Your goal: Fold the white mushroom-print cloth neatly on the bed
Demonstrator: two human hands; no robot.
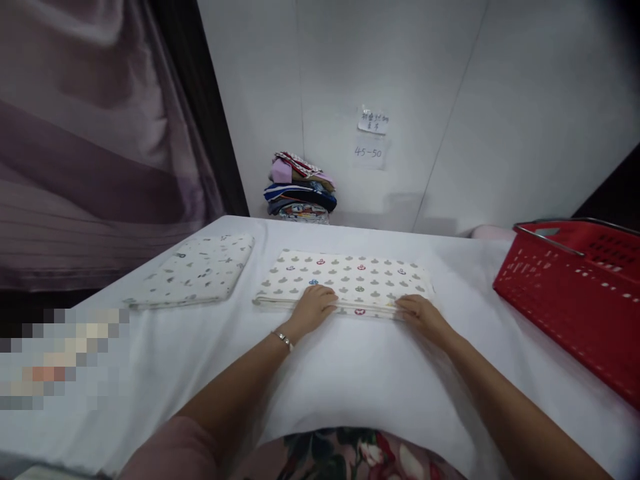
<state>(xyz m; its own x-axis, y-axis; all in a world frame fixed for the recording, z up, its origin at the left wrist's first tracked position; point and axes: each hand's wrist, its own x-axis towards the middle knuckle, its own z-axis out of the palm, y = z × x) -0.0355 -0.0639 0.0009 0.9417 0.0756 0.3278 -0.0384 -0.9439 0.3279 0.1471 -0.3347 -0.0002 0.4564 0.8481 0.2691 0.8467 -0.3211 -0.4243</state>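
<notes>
A white cloth with a small grey and coloured print lies folded into a long rectangle on the white-covered table. At its near edge, left of the middle, my left hand has its fingers closed on the layers. My right hand grips the same edge farther right, its fingertips on the fold. Below that edge a narrow strip of the lower layer shows. The undersides of both hands are hidden. To the left lies another folded white cloth with a scattered print, apart from my hands.
On the right stands a red plastic basket with a metal handle. Behind the table's far edge a stack of folded clothes rests by the wall. Paper notes are stuck there. A pinkish curtain hangs at the left.
</notes>
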